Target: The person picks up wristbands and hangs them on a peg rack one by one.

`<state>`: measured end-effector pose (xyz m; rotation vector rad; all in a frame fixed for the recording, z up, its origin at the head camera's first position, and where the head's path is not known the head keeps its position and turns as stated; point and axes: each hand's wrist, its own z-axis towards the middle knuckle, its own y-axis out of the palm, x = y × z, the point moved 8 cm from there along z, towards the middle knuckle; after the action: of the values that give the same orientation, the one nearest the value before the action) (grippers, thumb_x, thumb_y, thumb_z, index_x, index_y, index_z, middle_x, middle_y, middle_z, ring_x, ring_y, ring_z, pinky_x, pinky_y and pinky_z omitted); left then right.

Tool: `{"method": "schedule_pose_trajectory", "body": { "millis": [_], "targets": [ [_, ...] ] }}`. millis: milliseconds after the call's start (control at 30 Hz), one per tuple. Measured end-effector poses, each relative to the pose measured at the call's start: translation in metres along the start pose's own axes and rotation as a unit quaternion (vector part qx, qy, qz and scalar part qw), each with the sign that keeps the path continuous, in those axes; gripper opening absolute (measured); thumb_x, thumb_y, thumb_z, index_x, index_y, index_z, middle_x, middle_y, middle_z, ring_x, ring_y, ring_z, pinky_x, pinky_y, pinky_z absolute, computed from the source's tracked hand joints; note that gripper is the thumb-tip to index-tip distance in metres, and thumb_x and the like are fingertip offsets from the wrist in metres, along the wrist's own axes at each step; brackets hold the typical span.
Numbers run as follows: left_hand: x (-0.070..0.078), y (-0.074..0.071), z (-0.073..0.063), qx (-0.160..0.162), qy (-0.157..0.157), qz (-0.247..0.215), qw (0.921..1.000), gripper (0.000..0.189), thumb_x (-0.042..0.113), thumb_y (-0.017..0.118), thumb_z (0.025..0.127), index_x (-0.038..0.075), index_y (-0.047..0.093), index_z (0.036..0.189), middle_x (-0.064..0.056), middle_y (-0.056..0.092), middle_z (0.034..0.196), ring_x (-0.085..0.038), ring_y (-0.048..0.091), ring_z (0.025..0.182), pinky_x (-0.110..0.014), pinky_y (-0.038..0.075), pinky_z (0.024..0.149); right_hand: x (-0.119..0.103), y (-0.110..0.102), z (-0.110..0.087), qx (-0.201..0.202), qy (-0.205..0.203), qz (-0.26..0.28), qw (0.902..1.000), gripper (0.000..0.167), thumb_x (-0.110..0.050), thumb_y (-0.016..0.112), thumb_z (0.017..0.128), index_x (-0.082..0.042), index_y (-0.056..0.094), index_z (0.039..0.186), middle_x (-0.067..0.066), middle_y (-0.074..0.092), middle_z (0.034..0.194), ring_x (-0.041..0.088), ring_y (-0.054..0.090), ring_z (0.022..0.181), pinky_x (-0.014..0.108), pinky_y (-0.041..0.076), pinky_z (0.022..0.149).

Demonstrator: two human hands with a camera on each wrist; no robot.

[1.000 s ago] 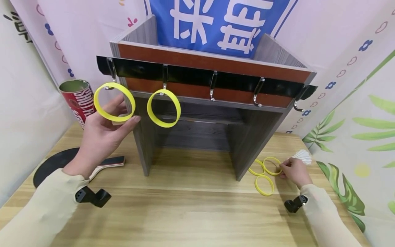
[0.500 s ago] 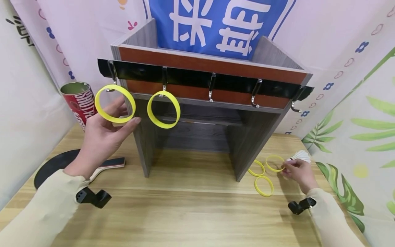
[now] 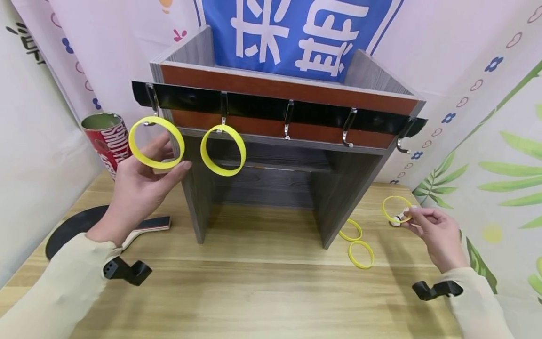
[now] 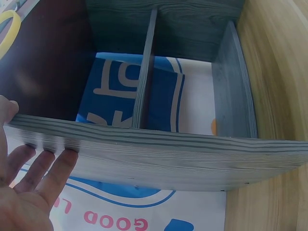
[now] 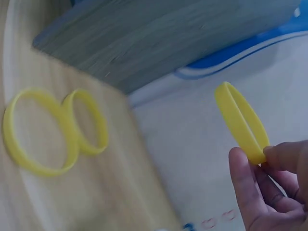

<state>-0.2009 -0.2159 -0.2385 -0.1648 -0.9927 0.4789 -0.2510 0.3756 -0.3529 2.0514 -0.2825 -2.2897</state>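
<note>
Wooden table (image 3: 262, 292), right grip (image 3: 442, 238) aloft with ring (image 5: 238, 122)

Right side first: my right hand (image 3: 438, 235), pinching a yellow ring (image 5: 235, 120), had open air in front of the gray shelf (image 3: 351, 188), whose right panel walled off any low sideways path. Two flat rings (image 5: 43, 171) lay there, low enough to pass over. The three right-hand hooks (image 3: 288, 123) could be reached from the front. Left end was crowded: two hanging rings (image 3: 223, 172) near each other, my left hand (image 3: 141, 181) on the panel edge, red can (image 3: 111, 143) close behind.
</note>
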Motion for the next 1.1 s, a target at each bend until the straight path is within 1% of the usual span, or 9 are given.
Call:
{"method": "schedule_pose_trajectory", "body": {
  "millis": [133, 233, 467, 567, 700, 800, 933, 1000, 1100],
  "targets": [
    [0.002, -0.001, 0.0, -0.001, 0.005, 0.002, 1.0, 0.065, 0.008, 0.076, 0.095, 0.024, 0.055, 0.154, 0.034, 0.067, 0.115, 0.01, 0.065, 0.11, -0.005, 0.054, 0.086, -0.024, 0.007, -0.011, -0.011, -0.032, 0.028, 0.999, 0.016, 0.005, 0.061, 0.101, -0.003, 0.073, 0.095, 0.003, 0.081, 0.09, 0.01, 0.076, 0.083, 0.023, 0.065, 0.076],
    [0.003, -0.001, 0.001, -0.003, 0.012, 0.001, 0.9999, 0.065, 0.008, 0.076, 0.095, 0.023, 0.054, 0.154, 0.031, 0.068, 0.118, 0.01, 0.065, 0.111, -0.005, 0.054, 0.087, -0.041, 0.015, -0.019, -0.019, -0.059, 0.048, 0.9969, 0.015, 0.007, 0.059, 0.101, 0.0, 0.072, 0.097, 0.006, 0.081, 0.092, 0.013, 0.077, 0.084, 0.025, 0.065, 0.077],
    [0.001, -0.002, 0.002, -0.003, 0.007, 0.012, 0.9999, 0.066, 0.011, 0.077, 0.095, 0.025, 0.053, 0.154, 0.024, 0.071, 0.122, 0.012, 0.063, 0.111, -0.004, 0.053, 0.088, -0.078, 0.045, -0.042, -0.035, -0.127, 0.056, 0.9897, 0.018, 0.014, 0.056, 0.099, 0.004, 0.071, 0.098, 0.011, 0.082, 0.096, 0.016, 0.08, 0.087, 0.027, 0.066, 0.076],
    [0.0, -0.002, 0.0, -0.003, 0.004, 0.013, 0.9999, 0.066, 0.012, 0.077, 0.095, 0.025, 0.053, 0.155, 0.025, 0.07, 0.122, 0.012, 0.063, 0.111, -0.004, 0.053, 0.087, -0.093, 0.064, -0.053, -0.052, -0.152, 0.052, 0.9856, 0.021, 0.018, 0.053, 0.098, 0.005, 0.07, 0.1, 0.013, 0.081, 0.099, 0.018, 0.08, 0.089, 0.027, 0.065, 0.077],
    [0.0, 0.0, -0.001, -0.005, 0.008, 0.009, 0.9999, 0.064, 0.011, 0.076, 0.095, 0.025, 0.054, 0.154, 0.025, 0.07, 0.121, 0.012, 0.063, 0.111, -0.004, 0.053, 0.087, -0.107, 0.092, -0.068, -0.085, -0.184, 0.023, 0.979, 0.023, 0.02, 0.051, 0.099, 0.006, 0.068, 0.103, 0.012, 0.081, 0.101, 0.017, 0.08, 0.091, 0.025, 0.065, 0.078],
    [0.0, 0.001, -0.001, -0.005, 0.01, 0.008, 0.9999, 0.065, 0.01, 0.076, 0.095, 0.024, 0.054, 0.154, 0.025, 0.07, 0.122, 0.011, 0.063, 0.111, -0.004, 0.053, 0.087, -0.112, 0.114, -0.076, -0.111, -0.206, 0.013, 0.9722, 0.023, 0.022, 0.05, 0.098, 0.008, 0.067, 0.105, 0.014, 0.081, 0.103, 0.018, 0.08, 0.092, 0.026, 0.065, 0.077],
    [0.001, 0.001, 0.0, -0.003, 0.007, 0.007, 0.9999, 0.065, 0.009, 0.077, 0.095, 0.024, 0.054, 0.154, 0.03, 0.067, 0.118, 0.011, 0.063, 0.111, -0.004, 0.053, 0.086, -0.116, 0.147, -0.085, -0.13, -0.231, 0.001, 0.9641, 0.023, 0.024, 0.051, 0.095, 0.008, 0.066, 0.103, 0.015, 0.08, 0.102, 0.019, 0.08, 0.092, 0.028, 0.066, 0.076],
    [0.001, 0.001, 0.0, -0.003, 0.007, 0.006, 1.0, 0.065, 0.009, 0.076, 0.095, 0.025, 0.054, 0.154, 0.033, 0.066, 0.117, 0.011, 0.063, 0.111, -0.004, 0.053, 0.086, -0.119, 0.164, -0.089, -0.14, -0.244, 0.0, 0.9596, 0.022, 0.024, 0.052, 0.095, 0.008, 0.066, 0.103, 0.014, 0.08, 0.102, 0.019, 0.079, 0.092, 0.028, 0.066, 0.077],
    [0.002, 0.0, 0.0, -0.001, 0.006, 0.007, 1.0, 0.064, 0.009, 0.076, 0.095, 0.026, 0.055, 0.153, 0.033, 0.066, 0.116, 0.011, 0.063, 0.111, -0.004, 0.053, 0.086, -0.123, 0.188, -0.093, -0.155, -0.258, 0.003, 0.9535, 0.02, 0.022, 0.053, 0.096, 0.007, 0.065, 0.102, 0.014, 0.079, 0.103, 0.019, 0.079, 0.091, 0.032, 0.066, 0.08]
  ]
}}
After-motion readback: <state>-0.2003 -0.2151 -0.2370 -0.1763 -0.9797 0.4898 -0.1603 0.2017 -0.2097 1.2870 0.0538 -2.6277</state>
